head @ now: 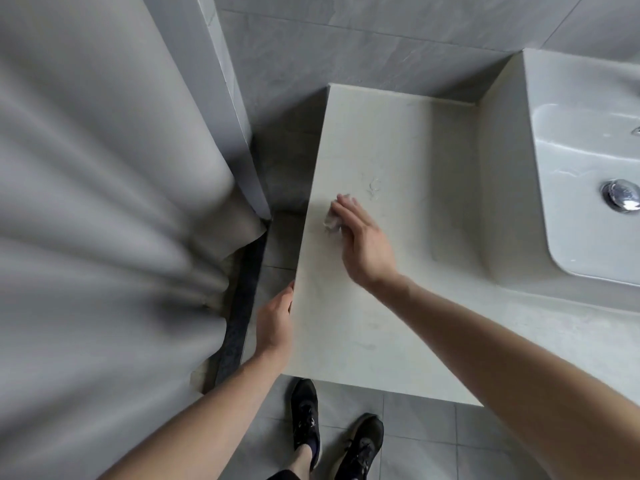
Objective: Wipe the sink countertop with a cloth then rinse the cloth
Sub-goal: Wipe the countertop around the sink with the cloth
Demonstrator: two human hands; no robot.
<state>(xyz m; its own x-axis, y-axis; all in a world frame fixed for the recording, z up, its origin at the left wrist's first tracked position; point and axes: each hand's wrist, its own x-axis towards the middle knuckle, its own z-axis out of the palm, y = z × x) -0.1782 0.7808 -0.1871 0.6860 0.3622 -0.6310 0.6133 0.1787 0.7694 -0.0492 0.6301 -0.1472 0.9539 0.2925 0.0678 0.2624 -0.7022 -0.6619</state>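
Right hand: I see my right hand (360, 244) lying flat, fingers straight, pressing the cloth (334, 220) onto the countertop (398, 161) near its left edge.
Cloth: a small pale wad, mostly under my fingers; only a blurred fringe shows at the fingertips, so I cannot tell its shape.
Left hand: my left hand (275, 320) is at the counter's left edge, thumb on the top rim; the fingers go under the slab out of sight, so I cannot tell how far they curl.
Edges: the slab ends just left of the cloth, with a drop to the floor tiles (408, 441); the front edge runs above my shoes (360, 441).
Open room: bare stone lies between my right hand and the basin (571, 150), and back to the tiled wall (346, 46).
Left side: a grey curtain (104, 202) hangs close beside the counter, soft and out of focus.
Cut off: the basin runs off the right border; its drain plug (621, 195) shows, and a tap is barely a sliver at the border.
Surface: faint wet marks (374, 187) sit just beyond the fingertips.
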